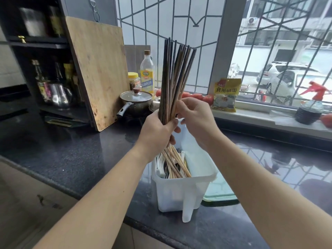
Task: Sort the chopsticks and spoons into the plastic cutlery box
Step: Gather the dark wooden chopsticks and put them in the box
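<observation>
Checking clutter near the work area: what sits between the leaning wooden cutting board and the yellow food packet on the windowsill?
In the head view: a lidded dark pot, a yellow-capped jar, a clear oil bottle and red tomatoes lie between cutting board and packet.

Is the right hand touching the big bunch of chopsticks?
Touching. In the head view, the right hand has its fingertips on the chopstick bunch, which the left hand grips.

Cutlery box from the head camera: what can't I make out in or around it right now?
- Head view: spoons in the plastic cutlery box; only blurred handles show beside the pale chopsticks.
- The bundle of dark chopsticks: its middle is covered by the left hand and right hand.
- The box's far end sits behind both hands.
- Shelf bottles are blurred.
</observation>
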The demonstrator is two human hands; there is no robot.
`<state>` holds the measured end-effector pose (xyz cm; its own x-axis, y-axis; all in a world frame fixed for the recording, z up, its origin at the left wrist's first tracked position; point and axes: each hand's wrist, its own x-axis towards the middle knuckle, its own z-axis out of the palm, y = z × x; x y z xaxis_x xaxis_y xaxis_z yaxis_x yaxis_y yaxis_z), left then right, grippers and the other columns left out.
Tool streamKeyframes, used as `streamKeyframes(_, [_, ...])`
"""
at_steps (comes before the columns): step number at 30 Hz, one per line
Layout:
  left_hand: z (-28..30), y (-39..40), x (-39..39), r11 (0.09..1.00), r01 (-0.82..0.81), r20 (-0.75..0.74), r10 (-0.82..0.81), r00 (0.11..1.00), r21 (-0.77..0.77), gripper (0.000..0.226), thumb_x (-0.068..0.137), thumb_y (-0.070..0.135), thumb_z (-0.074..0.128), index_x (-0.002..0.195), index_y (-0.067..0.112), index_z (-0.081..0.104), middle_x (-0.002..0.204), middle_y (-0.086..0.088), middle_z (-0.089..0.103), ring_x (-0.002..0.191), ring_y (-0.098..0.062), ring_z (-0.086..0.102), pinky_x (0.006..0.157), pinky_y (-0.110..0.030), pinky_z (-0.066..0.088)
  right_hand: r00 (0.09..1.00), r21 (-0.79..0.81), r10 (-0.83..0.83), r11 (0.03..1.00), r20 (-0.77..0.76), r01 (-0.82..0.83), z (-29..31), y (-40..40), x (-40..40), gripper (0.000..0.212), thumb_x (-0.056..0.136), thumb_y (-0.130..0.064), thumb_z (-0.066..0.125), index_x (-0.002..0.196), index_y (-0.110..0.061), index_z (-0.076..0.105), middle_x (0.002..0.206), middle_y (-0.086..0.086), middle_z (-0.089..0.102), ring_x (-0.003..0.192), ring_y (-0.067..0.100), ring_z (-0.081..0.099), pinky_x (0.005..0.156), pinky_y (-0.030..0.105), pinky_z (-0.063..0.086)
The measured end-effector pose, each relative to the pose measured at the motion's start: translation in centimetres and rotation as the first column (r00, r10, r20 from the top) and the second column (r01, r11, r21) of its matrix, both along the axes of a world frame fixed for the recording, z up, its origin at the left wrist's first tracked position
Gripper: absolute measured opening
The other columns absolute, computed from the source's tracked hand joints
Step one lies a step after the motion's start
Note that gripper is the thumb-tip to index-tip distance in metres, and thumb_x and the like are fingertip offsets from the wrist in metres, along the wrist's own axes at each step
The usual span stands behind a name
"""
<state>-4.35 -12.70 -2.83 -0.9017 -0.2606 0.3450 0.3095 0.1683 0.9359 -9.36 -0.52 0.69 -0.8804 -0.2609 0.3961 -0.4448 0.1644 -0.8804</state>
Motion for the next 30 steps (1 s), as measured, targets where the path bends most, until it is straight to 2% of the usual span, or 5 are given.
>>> streamKeyframes(9, [-0.6, -0.5, -0.1, 0.974, -0.105, -0.015, 0.11, 0.994, 0.199, 0.01, 0.103, 0.017, 0.059, 0.103, 0.007, 0.057, 0.071, -0.005, 0.067, 0.045, -0.021, 0.056, 0.044, -0.028, 0.044, 0.939, -0.177, -0.343, 0.925, -0.008, 0.336, 2.8, 1.0, -0.5, 0.016, 0.102, -0.021, 0.052, 0.091, -0.015, 0.061, 0.086, 0.008, 0.07, 0.078, 0.021, 0.071, 0.076, 0.044, 0.062])
streamKeyframes(12, [-1.0, -0.9, -0.7, 0.928, -0.144, -0.021, 0.161, 0.987, 0.344, 0.008, 0.1, 0.012, 0.058, 0.097, 0.006, 0.055, 0.066, -0.006, 0.054, 0.045, -0.02, 0.046, 0.045, -0.031, 0.042, 0.919, 0.191, -0.362, 0.902, -0.154, 0.387, 3.4, 1.8, -0.4, 0.017, 0.1, -0.022, 0.056, 0.086, -0.014, 0.061, 0.082, 0.006, 0.069, 0.074, 0.02, 0.071, 0.071, 0.042, 0.062])
streamKeyframes(16, [-1.1, -0.8, -1.0, 0.898, -0.142, -0.022, 0.166, 0.986, 0.417, 0.006, 0.099, 0.008, 0.057, 0.095, 0.007, 0.053, 0.062, -0.004, 0.049, 0.043, -0.018, 0.041, 0.044, -0.029, 0.038, 0.993, 0.883, -0.103, 0.458, -0.065, 0.106, 0.0, -0.2, 1.5, 0.018, 0.092, -0.01, 0.057, 0.075, -0.007, 0.06, 0.067, 0.008, 0.067, 0.058, 0.021, 0.069, 0.053, 0.03, 0.059])
streamKeyframes(24, [-1.0, -0.7, -1.3, 0.925, -0.151, -0.023, 0.17, 0.985, 0.349, 0.009, 0.099, 0.007, 0.055, 0.09, 0.007, 0.053, 0.061, -0.005, 0.047, 0.043, -0.02, 0.039, 0.044, -0.031, 0.037, 0.998, 1.0, 0.061, 0.025, 0.004, -0.005, -2.4, -1.7, 2.5, 0.03, 0.088, 0.004, 0.053, 0.062, -0.008, 0.042, 0.06, 0.006, 0.048, 0.063, 0.024, 0.052, 0.064, 0.032, 0.047])
streamKeyframes(30, [-0.8, -0.5, -1.1, 0.944, -0.154, 0.003, 0.16, 0.987, 0.293, 0.006, 0.099, 0.007, 0.056, 0.093, 0.008, 0.054, 0.064, -0.005, 0.051, 0.043, -0.018, 0.044, 0.042, -0.028, 0.039, 1.0, 0.962, -0.009, 0.272, -0.009, 0.011, -4.3, -2.1, 1.0, 0.022, 0.092, -0.01, 0.054, 0.07, -0.011, 0.05, 0.067, 0.006, 0.056, 0.059, 0.022, 0.058, 0.063, 0.031, 0.055])
